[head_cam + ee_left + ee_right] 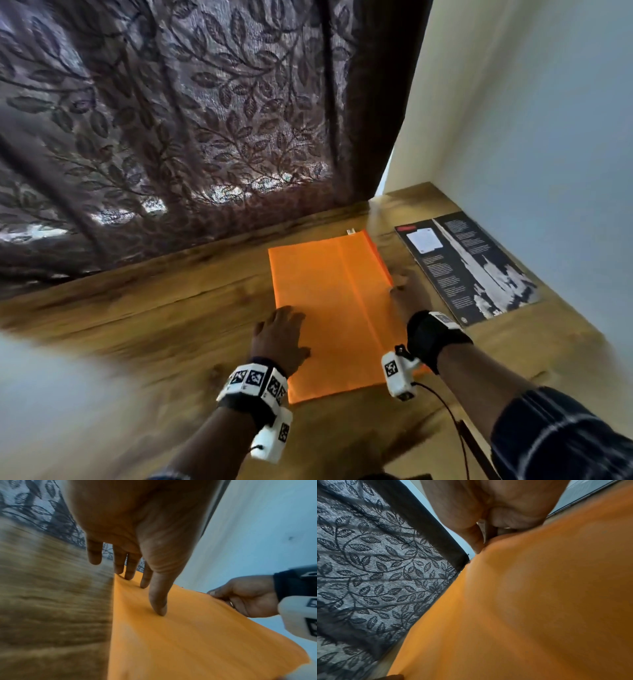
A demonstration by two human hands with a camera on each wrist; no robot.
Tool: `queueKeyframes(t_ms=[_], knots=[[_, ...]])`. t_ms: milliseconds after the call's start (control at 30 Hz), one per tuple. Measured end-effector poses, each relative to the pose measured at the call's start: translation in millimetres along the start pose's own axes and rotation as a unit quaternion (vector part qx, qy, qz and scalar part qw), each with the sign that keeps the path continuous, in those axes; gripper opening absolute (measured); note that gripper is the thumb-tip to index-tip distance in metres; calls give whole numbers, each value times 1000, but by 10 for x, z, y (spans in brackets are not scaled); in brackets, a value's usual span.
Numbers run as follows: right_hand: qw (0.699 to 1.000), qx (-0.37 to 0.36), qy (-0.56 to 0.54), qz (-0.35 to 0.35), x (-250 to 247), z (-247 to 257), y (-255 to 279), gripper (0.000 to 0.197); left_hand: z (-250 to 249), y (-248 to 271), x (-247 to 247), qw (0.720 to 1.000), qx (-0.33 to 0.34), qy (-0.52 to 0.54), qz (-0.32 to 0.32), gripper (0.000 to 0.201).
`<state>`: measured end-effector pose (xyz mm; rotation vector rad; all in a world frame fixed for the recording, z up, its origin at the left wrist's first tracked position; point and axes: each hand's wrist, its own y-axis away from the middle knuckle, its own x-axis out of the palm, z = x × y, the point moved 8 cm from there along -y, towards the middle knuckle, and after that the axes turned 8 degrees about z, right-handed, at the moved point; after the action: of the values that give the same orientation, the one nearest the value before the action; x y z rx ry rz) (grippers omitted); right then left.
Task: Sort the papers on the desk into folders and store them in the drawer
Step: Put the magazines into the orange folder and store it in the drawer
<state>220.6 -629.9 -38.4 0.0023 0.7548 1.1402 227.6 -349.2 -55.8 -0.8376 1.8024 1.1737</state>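
One orange folder (335,315) is lying flat on the wooden desk (164,308). It is closed, and a long fold line is running down it. A tiny white tab is peeking out at its far edge.

Two hands are touching the folder. The left hand (281,337) is lying on the folder's left side, near the left edge. Its fingers (158,601) are stretched out straight and spread a little, and the tips are pressing down on the orange top. It is not gripping anything.

The right hand (406,291) is sitting at the folder's right edge, about halfway along it. In the left wrist view, its fingers are curling around that edge, with the thumb on top, so it is pinching the edge of the folder. The right edge is lifting up a little off the desk there. In the right wrist view, the folder is filling most of the picture and the fingers are mostly hidden behind it.

Each wrist is wearing one white box with black and white square marks on it.

One dark printed sheet (466,267) is lying on the desk to the right of the folder, close to the pale wall (531,120). It is showing white writing and one white square. It is not touching the folder.

One brown curtain (191,113) with a leaf pattern is hanging behind the desk, along its far edge.

I cannot see a drawer in any of the views.
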Motion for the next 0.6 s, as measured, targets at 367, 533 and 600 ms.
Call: queueKeyframes(t_ms=[367, 533, 600], knots=[[969, -53, 236, 41, -124, 95, -360, 5, -417, -24, 119, 995, -47, -62, 55, 95], [951, -91, 291, 59, -165, 35, -588, 29, -567, 0, 177, 995, -80, -15, 65, 91], [947, -103, 297, 73, -181, 57, -641, 26, -593, 31, 192, 994, -92, 10, 59, 90]])
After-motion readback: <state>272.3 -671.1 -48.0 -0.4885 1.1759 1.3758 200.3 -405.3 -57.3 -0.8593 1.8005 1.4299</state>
